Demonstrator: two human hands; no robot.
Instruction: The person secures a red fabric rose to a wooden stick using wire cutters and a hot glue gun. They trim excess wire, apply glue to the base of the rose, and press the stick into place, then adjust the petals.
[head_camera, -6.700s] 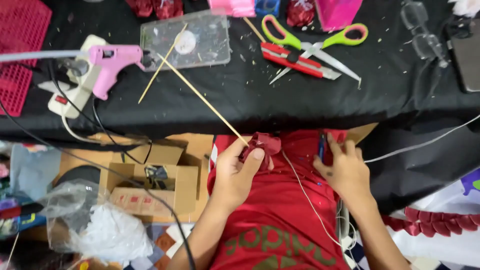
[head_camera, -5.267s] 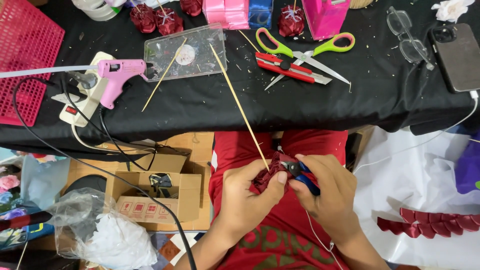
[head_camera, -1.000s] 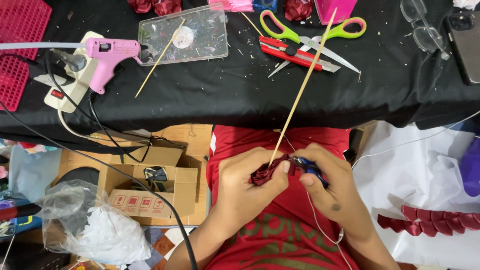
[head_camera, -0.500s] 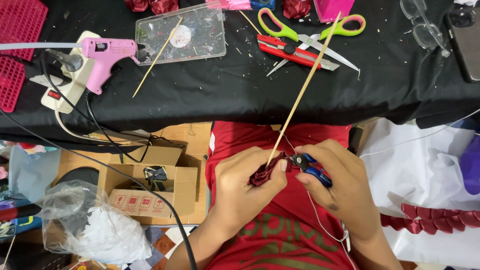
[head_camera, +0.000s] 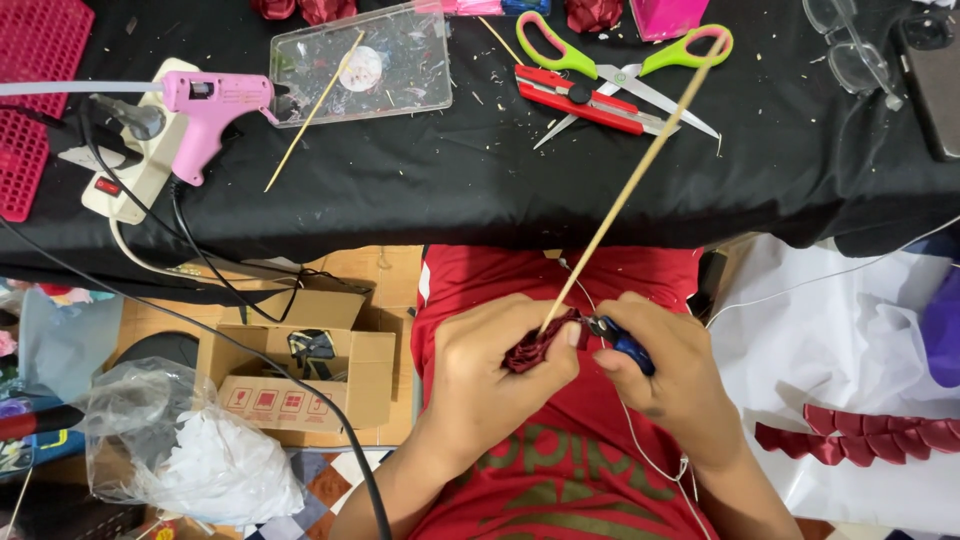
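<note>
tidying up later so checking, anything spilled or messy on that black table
Yes: small pale scraps are scattered over the black tablecloth, thickest around the clear plastic tray and green-handled scissors. A thin wooden skewer lies askew across the tray's edge.

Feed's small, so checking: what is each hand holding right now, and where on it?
Left hand pinches the dark red ribbon flower at the lower end of the wooden stick. Right hand grips a blue-handled tool by its handle.

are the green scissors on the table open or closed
Open. The scissors lie flat on the black table with their blades spread apart and the two green handles splayed wide.
</note>
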